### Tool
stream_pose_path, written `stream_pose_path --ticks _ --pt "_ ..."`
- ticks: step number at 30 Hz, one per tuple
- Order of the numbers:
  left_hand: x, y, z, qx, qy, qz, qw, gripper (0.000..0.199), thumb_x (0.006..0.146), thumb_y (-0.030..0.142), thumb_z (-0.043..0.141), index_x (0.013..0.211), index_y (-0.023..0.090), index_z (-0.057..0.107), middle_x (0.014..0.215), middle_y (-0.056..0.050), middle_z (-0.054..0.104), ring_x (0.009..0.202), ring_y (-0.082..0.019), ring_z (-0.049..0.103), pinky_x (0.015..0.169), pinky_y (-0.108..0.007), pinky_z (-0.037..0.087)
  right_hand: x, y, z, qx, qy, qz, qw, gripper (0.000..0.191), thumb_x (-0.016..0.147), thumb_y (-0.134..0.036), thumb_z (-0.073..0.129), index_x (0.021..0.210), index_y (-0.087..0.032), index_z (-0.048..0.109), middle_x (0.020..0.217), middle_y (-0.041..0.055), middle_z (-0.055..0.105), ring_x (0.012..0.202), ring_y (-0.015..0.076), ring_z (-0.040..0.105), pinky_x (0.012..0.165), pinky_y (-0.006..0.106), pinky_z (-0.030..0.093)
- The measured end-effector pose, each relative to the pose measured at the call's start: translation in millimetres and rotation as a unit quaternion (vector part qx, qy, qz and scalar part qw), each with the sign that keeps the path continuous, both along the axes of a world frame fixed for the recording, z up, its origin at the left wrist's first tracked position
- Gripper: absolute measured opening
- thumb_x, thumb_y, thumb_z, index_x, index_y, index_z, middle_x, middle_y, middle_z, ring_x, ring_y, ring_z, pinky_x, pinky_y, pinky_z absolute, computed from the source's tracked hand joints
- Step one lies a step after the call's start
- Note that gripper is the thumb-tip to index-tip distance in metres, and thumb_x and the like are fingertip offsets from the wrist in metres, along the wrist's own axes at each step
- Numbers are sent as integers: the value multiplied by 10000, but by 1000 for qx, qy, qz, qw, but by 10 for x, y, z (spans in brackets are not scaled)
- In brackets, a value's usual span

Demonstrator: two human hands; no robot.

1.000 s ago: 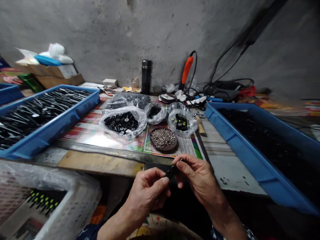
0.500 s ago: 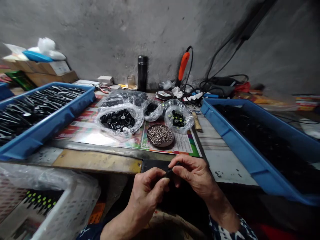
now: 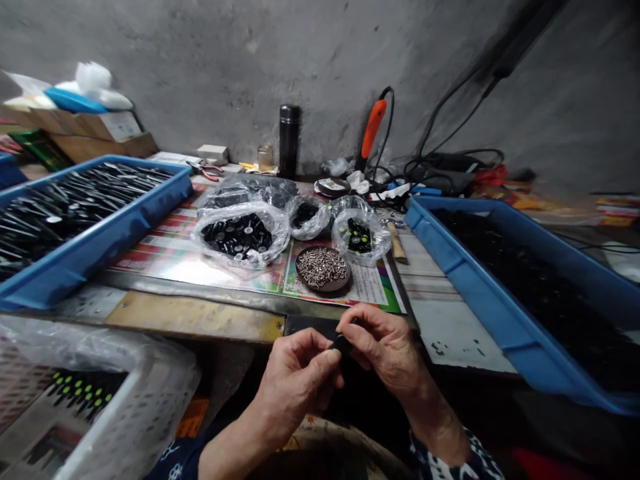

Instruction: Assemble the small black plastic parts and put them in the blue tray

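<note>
My left hand (image 3: 299, 373) pinches a small black part (image 3: 342, 343) between thumb and forefinger, just in front of the table edge. From the other side my right hand (image 3: 383, 343) has its fingers closed on the same part, whose shape is mostly hidden. Beyond the hands, a round brown dish (image 3: 323, 268) holds many small metal rivets. Behind it are open clear bags: one with black discs and pieces (image 3: 240, 237), one with black pieces (image 3: 306, 217), and one with black and yellow-green pieces (image 3: 361, 238).
A blue tray of long black pieces (image 3: 95, 257) is at the left, another blue tray (image 3: 465, 297) with dark pieces at the right. A black flask (image 3: 289, 141) and orange-handled tool (image 3: 373, 130) stand by the wall. A white basket (image 3: 127, 420) sits lower left.
The view has shifted slightly. Both hands remain together at the black part, which now shows a rounder, darker face between the fingertips.
</note>
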State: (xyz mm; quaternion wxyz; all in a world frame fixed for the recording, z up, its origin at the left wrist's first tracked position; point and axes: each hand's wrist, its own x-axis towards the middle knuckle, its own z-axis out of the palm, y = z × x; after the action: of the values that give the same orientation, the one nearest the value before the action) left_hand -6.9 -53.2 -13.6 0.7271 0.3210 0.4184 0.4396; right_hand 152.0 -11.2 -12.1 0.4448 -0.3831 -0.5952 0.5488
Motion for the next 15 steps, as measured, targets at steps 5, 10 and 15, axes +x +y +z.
stream_pose_path --ticks 5,10,15 --pt "8 22 20 -24 -4 6 1000 557 587 602 869 705 160 551 512 3 608 331 -29 361 331 -138 215 -36 -46 -104 -1 10 -17 1000 321 927 -458 682 800 -170 622 509 -63 419 405 80 341 384 159 261" --pt "2 82 -4 -19 -13 -3 1000 557 586 610 866 704 162 557 501 10 598 316 -23 327 321 -142 201 -92 -57 -157 0 0 -36 999 372 929 -522 671 807 -178 603 511 -70 399 396 83 339 377 163 260" --pt "-2 162 8 -10 -8 -14 1000 548 600 599 860 746 168 554 525 8 613 328 -32 358 332 -143 221 20 21 -91 6 -5 0 1000 409 928 -567 676 871 -164 631 554 -58 442 418 81 375 396 159 270"
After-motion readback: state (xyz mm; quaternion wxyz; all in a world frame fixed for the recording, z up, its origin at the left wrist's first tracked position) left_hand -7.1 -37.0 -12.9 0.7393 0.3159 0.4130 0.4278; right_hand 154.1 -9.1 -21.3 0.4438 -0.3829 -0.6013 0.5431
